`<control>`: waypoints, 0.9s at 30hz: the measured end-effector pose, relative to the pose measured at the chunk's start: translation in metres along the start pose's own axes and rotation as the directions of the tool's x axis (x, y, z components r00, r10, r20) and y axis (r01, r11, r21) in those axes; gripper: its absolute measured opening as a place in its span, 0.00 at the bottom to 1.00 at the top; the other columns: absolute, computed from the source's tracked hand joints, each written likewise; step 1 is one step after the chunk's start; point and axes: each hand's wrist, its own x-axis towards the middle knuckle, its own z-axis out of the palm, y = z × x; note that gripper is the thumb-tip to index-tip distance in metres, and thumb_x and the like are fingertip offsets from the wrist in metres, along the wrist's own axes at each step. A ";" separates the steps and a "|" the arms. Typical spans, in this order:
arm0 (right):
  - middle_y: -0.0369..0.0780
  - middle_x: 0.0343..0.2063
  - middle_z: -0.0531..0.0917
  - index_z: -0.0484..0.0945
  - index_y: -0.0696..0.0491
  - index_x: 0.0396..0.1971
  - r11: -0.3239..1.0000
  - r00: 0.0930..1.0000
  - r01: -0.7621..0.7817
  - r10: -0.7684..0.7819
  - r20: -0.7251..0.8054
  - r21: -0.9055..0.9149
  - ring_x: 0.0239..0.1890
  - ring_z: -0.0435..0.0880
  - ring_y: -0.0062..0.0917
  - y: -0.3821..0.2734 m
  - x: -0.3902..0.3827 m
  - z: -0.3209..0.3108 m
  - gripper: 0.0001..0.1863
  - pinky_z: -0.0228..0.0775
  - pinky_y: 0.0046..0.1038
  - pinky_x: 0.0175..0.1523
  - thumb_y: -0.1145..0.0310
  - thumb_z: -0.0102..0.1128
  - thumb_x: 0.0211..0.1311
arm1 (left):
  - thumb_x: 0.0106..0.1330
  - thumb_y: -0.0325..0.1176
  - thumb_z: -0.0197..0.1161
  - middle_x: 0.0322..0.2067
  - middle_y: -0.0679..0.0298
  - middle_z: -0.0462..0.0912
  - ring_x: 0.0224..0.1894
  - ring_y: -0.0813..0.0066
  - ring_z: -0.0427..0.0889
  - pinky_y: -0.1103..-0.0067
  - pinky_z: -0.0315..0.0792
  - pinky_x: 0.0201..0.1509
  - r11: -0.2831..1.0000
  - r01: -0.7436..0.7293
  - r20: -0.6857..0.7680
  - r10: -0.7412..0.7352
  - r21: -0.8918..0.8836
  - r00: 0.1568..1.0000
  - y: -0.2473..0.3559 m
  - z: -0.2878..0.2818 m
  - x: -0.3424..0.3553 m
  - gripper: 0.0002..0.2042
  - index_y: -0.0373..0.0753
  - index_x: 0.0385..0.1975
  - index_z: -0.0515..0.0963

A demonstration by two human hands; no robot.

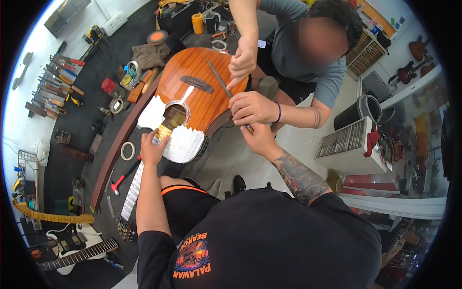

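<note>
The left hand [153,150] rests on the neck end of an acoustic guitar [202,94], just below the soundhole, with the fingers curled together around a small yellow-and-white block [163,132]. White masking tape [185,143] covers the guitar top on either side of that hand, and the taped fretboard [132,185] runs back from under the wrist toward the person's knees. The right hand [260,137] reaches to the guitar's lower edge and is closed about the near end of a long metal straightedge [219,79]; how firmly it grips cannot be told, since a co-worker's hand [252,108] lies right above it.

The step in hand looks like work at the fretboard end by the soundhole, with the straightedge held steady across the body. Any next move of the block calls for short, level strokes that stay on the tape and off the bare varnish.

Room is tight on the right: the co-worker's other hand [243,58] pinches the straightedge further along, so three hands crowd one edge of the guitar. To the left of the left hand the bench is open as far as a roll of tape [127,151] and a red hammer [124,177]. Beyond these lie rows of hand tools [55,89].
</note>
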 end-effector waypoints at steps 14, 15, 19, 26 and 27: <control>0.53 0.31 0.87 0.84 0.58 0.41 0.999 0.997 0.010 -0.012 0.076 0.030 0.34 0.86 0.52 -0.001 -0.027 0.007 0.09 0.78 0.42 0.39 0.68 0.63 0.67 | 0.55 0.49 0.79 0.43 0.60 0.78 0.47 0.58 0.83 0.67 0.77 0.50 1.000 0.008 0.020 -0.008 0.023 1.000 -0.006 0.000 -0.002 0.29 0.42 0.55 0.84; 0.52 0.31 0.86 0.84 0.57 0.40 0.999 0.995 -0.005 -0.001 0.103 0.052 0.34 0.86 0.52 -0.004 -0.030 0.008 0.09 0.78 0.42 0.39 0.68 0.63 0.67 | 0.55 0.49 0.79 0.43 0.60 0.78 0.47 0.58 0.83 0.66 0.77 0.50 1.000 -0.001 0.011 0.001 0.017 1.000 -0.009 0.001 -0.002 0.28 0.42 0.54 0.84; 0.51 0.26 0.85 0.83 0.58 0.39 0.998 0.990 0.041 -0.047 0.130 0.049 0.28 0.86 0.48 -0.008 -0.046 0.008 0.08 0.76 0.39 0.35 0.69 0.63 0.66 | 0.56 0.48 0.79 0.43 0.60 0.78 0.46 0.58 0.83 0.66 0.77 0.49 1.000 -0.007 -0.001 0.007 -0.022 1.000 -0.001 0.000 -0.001 0.28 0.42 0.55 0.83; 0.45 0.22 0.80 0.75 0.59 0.62 0.989 0.943 0.093 -0.125 0.309 0.114 0.21 0.80 0.33 -0.042 -0.059 -0.007 0.24 0.71 0.33 0.30 0.69 0.65 0.67 | 0.55 0.47 0.79 0.42 0.62 0.78 0.45 0.60 0.83 0.67 0.77 0.49 0.999 0.031 -0.002 -0.031 -0.011 1.000 -0.001 -0.002 -0.003 0.27 0.45 0.55 0.83; 0.45 0.22 0.80 0.75 0.59 0.62 0.989 0.941 0.098 -0.127 0.315 0.107 0.21 0.80 0.33 -0.046 -0.060 -0.009 0.24 0.71 0.33 0.30 0.69 0.65 0.67 | 0.55 0.47 0.79 0.42 0.62 0.78 0.46 0.60 0.83 0.67 0.77 0.49 0.999 0.034 0.005 -0.034 -0.008 0.999 0.000 -0.002 -0.003 0.28 0.46 0.55 0.83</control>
